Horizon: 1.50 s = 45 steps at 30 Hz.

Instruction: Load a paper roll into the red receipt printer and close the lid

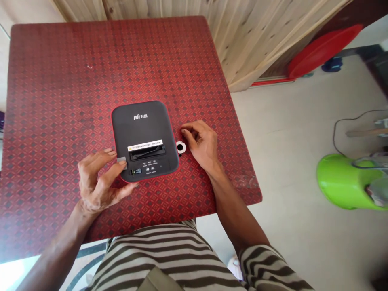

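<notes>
A black portable printer (142, 131) with a red edge and a white logo lies flat on the table. Its paper slot and small buttons face my body. My left hand (100, 176) grips its near left corner, thumb along the front edge and a fingertip on a small grey tab (121, 159). Touching or almost touching the printer's right side is a small white paper roll (181, 142) with a dark core. My right hand (203, 143) rests just right of the roll, thumb and curled fingers closed; whatever they may hold is hidden.
The table (60, 81) has a red patterned cover, and its right edge lies beyond my right hand. A pale curtain (242, 36) hangs behind. On the floor to the right are a green bucket or stool (336, 182) and a red round object (324, 52).
</notes>
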Motion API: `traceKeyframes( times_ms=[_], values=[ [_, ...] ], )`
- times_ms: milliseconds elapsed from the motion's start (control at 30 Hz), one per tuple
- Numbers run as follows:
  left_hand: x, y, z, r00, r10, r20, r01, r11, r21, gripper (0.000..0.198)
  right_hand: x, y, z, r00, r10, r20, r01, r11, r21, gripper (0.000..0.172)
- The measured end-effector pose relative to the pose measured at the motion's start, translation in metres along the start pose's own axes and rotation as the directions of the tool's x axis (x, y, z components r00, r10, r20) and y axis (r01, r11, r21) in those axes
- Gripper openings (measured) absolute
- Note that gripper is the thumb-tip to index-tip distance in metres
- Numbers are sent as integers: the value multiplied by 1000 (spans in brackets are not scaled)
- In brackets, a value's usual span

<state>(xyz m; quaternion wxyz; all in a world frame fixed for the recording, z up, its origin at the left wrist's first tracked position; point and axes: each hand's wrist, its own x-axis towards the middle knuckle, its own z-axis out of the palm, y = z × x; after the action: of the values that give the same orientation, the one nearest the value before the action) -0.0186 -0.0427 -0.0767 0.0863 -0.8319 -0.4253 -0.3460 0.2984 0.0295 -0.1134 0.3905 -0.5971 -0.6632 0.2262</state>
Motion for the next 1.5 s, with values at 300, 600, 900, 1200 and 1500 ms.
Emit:
traceKeyframes(
  times_ms=[300, 600, 900, 1200, 1500],
  values=[
    [4, 1, 1, 999, -23, -32, 21, 997, -71, 46, -1, 1, 1, 1000, -1, -14, 0, 1000, -27, 16],
    [1, 0, 6, 989, -139, -43, 129, 975, -183, 42, -1, 1, -1, 1000, -3, -9, 3, 1000, -25, 16],
    [3, -1, 6, 981, -190, 43, 194, 926, -324, 45, -2, 1, 0, 1000, 18, -4, -18, 1000, -18, 15],
    [4, 0, 11, 992, -123, -37, 106, 948, -299, 62, -1, -34, -25, 995, -69, -71, 70, 997, 15, 12],
    [3, 1, 6, 998, -27, -48, 18, 983, -181, 73, 37, -142, -7, 740, -214, 638, 500, 809, -309, 25]
  ],
)
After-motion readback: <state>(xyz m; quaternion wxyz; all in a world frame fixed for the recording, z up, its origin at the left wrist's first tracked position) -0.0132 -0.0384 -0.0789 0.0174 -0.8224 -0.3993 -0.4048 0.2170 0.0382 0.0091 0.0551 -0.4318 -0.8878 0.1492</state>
